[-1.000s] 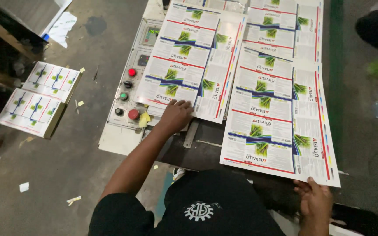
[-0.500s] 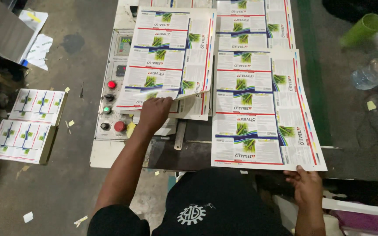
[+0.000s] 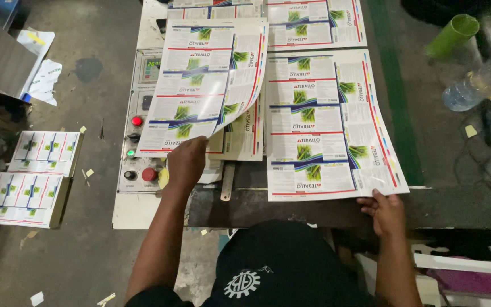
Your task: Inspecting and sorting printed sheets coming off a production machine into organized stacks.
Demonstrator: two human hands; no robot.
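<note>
While my left hand pinches a lifted printed sheet above the control panel, my right hand grips the flat sheet's corner on the surface; a green cup lies well apart

Machine bed: printed sheets flat; concrete floor: two sheet stacks.

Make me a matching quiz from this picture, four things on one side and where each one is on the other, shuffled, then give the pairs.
Things:
1. left hand
2. right hand
3. green tube
4. red round button

Places:
A. on the control panel
B. lifting the curled printed sheet
C. top right, on the floor
D. at the near corner of the flat printed sheet

Pairs: 1-B, 2-D, 3-C, 4-A
</note>
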